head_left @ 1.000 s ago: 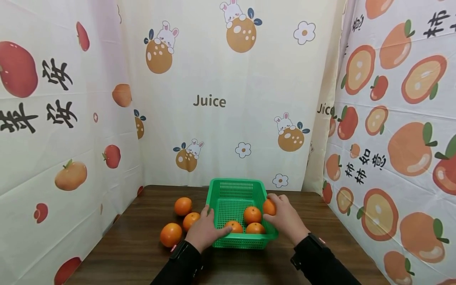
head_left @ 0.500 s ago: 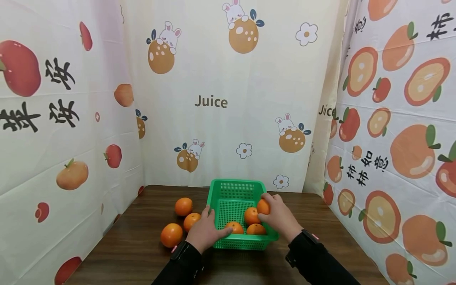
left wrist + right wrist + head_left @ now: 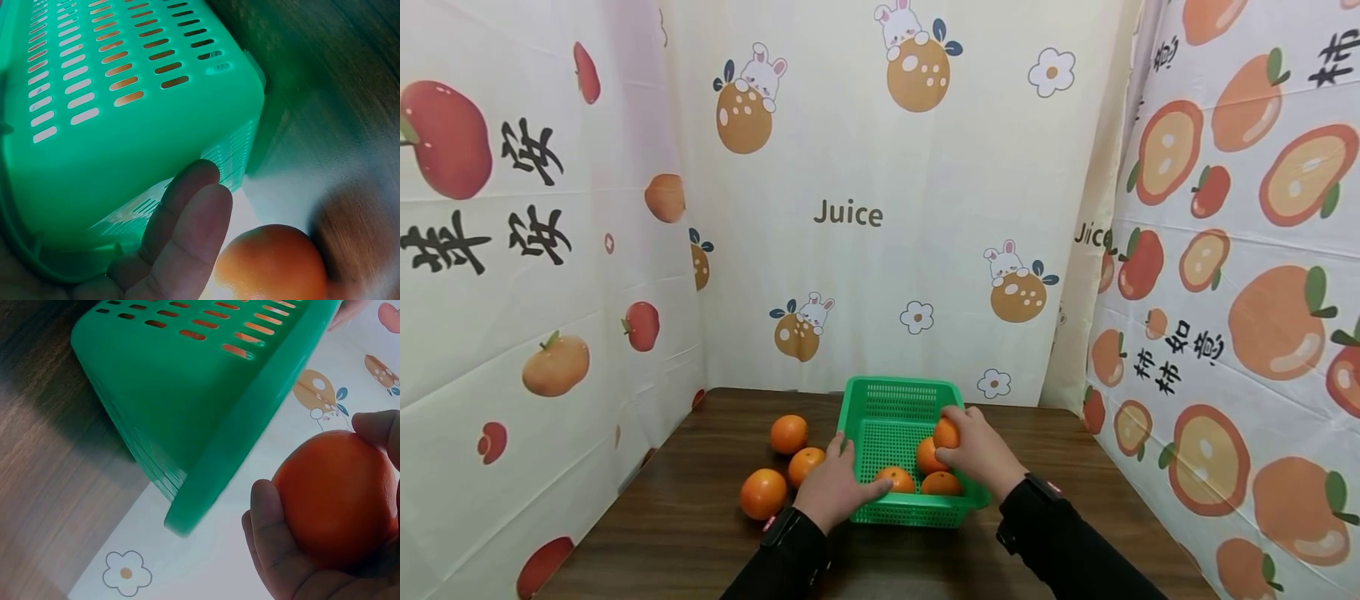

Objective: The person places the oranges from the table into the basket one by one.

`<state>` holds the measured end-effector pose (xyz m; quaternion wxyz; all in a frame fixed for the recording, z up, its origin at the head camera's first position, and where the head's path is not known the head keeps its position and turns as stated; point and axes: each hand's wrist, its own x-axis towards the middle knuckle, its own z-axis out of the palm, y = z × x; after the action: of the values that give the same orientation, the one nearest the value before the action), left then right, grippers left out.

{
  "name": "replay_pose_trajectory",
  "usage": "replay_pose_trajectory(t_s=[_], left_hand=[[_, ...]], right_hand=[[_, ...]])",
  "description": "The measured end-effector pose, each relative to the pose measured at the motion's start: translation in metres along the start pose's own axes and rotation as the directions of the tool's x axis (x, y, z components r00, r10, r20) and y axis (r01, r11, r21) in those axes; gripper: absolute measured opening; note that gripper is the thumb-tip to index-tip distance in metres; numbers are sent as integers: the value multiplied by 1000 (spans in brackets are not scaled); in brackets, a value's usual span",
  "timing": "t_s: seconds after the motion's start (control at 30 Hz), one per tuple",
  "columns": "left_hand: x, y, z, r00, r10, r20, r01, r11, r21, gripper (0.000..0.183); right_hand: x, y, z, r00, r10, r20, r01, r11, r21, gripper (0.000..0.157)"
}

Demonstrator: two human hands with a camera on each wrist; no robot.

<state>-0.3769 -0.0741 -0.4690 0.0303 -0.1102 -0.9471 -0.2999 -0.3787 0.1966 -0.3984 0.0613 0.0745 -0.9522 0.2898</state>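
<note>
Holding one orange (image 3: 946,433) between the thumb and the curled fingers, the right hand (image 3: 977,446) is placed at the right side of the green basket (image 3: 902,512). This fruit sits inside the grasp, against the fingers, and in the head view it covers a part of a second orange (image 3: 928,456) lying in the basket; whether these two touch, I cannot tell. The right wrist view shows thumb and fingers at opposite sides of the held fruit, near the basket's rim.

The left hand (image 3: 833,490) is spread at the near left corner of the basket, its thumb reaching over the near rim and its fingers extended along the left side. How firmly it presses, I cannot tell. Near its extended fingers, outside the basket, lies one loose orange (image 3: 275,265), seen in the left wrist view.

In the basket are also a third orange (image 3: 895,479), close to the left thumb, and a fourth orange (image 3: 942,483) by the near wall.

All this stands on a dark brown table (image 3: 677,500) with wood grain, where three loose oranges lie at the left of the basket. Behind hangs a cream curtain (image 3: 850,275) printed with rabbits, round fruits, flowers and the word "Juice". White cloths with fruit pictures and dark characters close the left side (image 3: 587,417) and the right side (image 3: 1187,333).
</note>
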Motion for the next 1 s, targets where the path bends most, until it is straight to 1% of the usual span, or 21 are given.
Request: replay_pose_trajectory(t_s=[0.13,0.27,0.67,0.93,1.0], left_hand=[[-2,1,-2,1000,3,2,-3,1000,-1,113],[-1,2,-2,1000,1,-1,-1,1000,6,113],[-2,1,0,1000,-10,11,10,1000,-2,113],[-1,2,-1,1000,1,5,-1,1000,10,113],[-1,2,0,1000,2,7,-2,1000,6,114]], right_hand=[[1,-2,1,1000,-1,16,1,1000,-5,63],[3,-3,1,999,-2,34,2,1000,14,62],[7,-2,3,997,23,72,-26,999,44,61],[10,-3,6,997,18,73,-20,1000,24,64],[11,-4,7,996,17,87,-19,1000,22,64]])
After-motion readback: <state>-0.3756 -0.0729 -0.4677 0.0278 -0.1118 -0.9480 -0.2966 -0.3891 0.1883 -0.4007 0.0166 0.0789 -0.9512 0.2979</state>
